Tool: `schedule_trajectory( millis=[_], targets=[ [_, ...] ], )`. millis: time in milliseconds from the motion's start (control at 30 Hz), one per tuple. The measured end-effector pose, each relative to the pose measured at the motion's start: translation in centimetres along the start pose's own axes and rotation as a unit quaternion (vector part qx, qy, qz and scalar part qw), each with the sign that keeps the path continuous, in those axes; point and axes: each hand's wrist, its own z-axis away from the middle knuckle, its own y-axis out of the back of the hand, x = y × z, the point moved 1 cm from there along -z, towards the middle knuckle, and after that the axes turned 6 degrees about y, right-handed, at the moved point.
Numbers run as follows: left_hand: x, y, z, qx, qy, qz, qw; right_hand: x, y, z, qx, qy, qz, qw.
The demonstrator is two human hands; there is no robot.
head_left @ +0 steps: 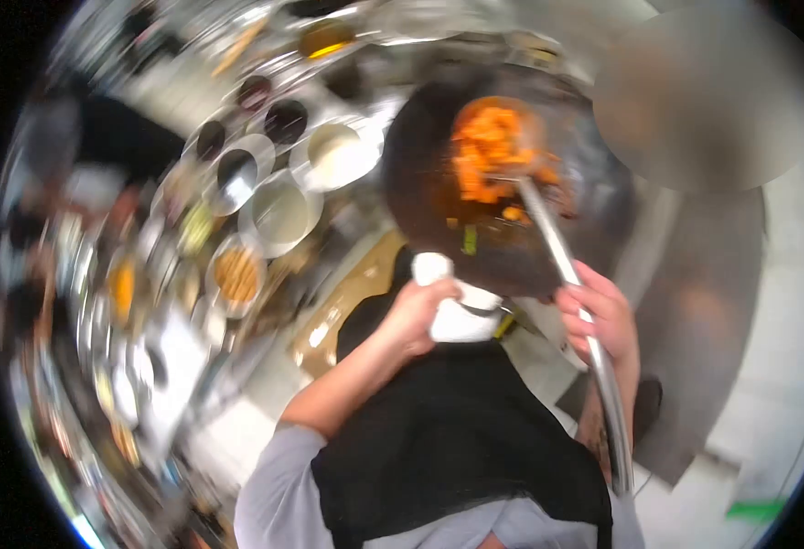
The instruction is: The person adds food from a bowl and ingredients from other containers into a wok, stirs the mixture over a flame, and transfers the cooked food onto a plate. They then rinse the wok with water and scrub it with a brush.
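A large dark wok (420,201) holds orange, sauced pieces of food (489,151) and a bit of something green. At the wok's near rim, my left hand (418,316) is closed around a folded white cloth (461,320); the wok's handle, if under it, is hidden. My right hand (600,316) grips the long metal handle of a ladle (553,233). The ladle's head reaches into the wok among the orange pieces, and its handle runs back beside the black apron. Motion blur softens the whole view.
Left of the wok stand bowls with dark, clear and pale contents (280,212), and a bowl of brown pieces (235,274). More containers line the far left. A yellow liquid sits in a container (326,38) at the top. A blurred round grey shape (708,101) is at upper right.
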Motion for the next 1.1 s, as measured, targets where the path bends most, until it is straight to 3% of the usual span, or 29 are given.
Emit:
schedule_trajectory(
  millis=[133,200,333,467,600,800,833,867,900,1000,1100],
  targets=[
    [-3.7,4.5,8.8,0.066,-0.096,0.067,0.991,1.9,-3.7,1.4,-0.142,-0.046,-0.033,0.988],
    [-5.6,5.6,14.5,0.049,-0.153,0.155,0.975,2.5,-6.1,1.6,-0.234,-0.101,-0.028,0.966],
    [-13.2,8.6,22.2,0.163,-0.247,0.200,0.934,3.7,-11.4,3.8,-0.360,-0.217,0.004,0.908],
    [-18.7,13.4,25.1,0.266,-0.336,0.314,0.847,6.7,-19.7,4.5,-0.459,-0.258,0.158,0.835],
    [-24.3,18.2,28.4,0.297,-0.467,0.412,0.724,13.4,-27.5,7.2,-0.549,-0.314,0.230,0.740],
    [-33.0,29.6,32.6,0.408,-0.517,0.508,0.556,26.5,-38.0,12.1,-0.534,-0.516,0.223,0.632],
    [-33.6,30.4,34.6,0.442,-0.515,0.519,0.520,28.6,-39.5,13.0,-0.529,-0.537,0.225,0.618],
    [-34.5,30.6,36.4,0.494,-0.453,0.538,0.511,30.4,-40.5,13.1,-0.523,-0.558,0.225,0.604],
    [-36.1,32.3,37.1,0.500,-0.464,0.548,0.484,32.3,-41.8,13.2,-0.514,-0.580,0.223,0.591],
    [-40.6,36.3,38.6,0.467,-0.496,0.595,0.427,36.0,-46.1,13.7,-0.478,-0.615,0.228,0.584],
    [-43.2,37.6,39.8,0.480,-0.493,0.622,0.374,37.9,-51.3,13.6,-0.508,-0.567,0.249,0.599]
  ],
)
